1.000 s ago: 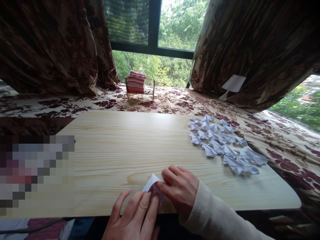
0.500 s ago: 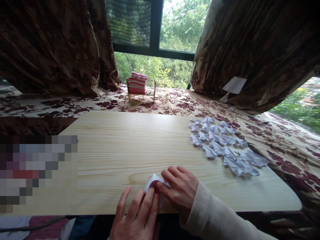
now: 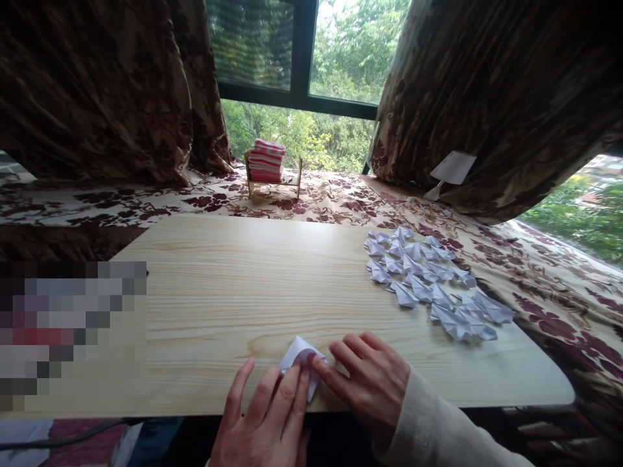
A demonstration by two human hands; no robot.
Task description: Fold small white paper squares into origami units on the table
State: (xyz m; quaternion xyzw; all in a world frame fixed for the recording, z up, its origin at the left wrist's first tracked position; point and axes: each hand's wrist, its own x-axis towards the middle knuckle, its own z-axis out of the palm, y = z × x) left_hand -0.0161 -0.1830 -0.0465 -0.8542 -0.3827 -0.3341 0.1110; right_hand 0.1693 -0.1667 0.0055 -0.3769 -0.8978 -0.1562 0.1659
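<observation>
Folded paper (image 3: 294, 351), partly hidden, left fingers (image 3: 287, 389) pressing, right fingers (image 3: 331, 377) touching, either grip unclear

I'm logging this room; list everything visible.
paper: one, white, touching both hands
folded papers: many, white, table right
table: one, pale, centre
towels: several, red and white, on rack
rack: one, pale, back centre
lamp: one, white, back right
curtains: two, brown, beside frame
window frame: one, dark, back
trees: several, green, outdoors
cloth: one, cream/maroon, behind table
cord: one, dark, lower left
left hand: one, on paper
right hand: one, beige sleeve, touching paper
</observation>
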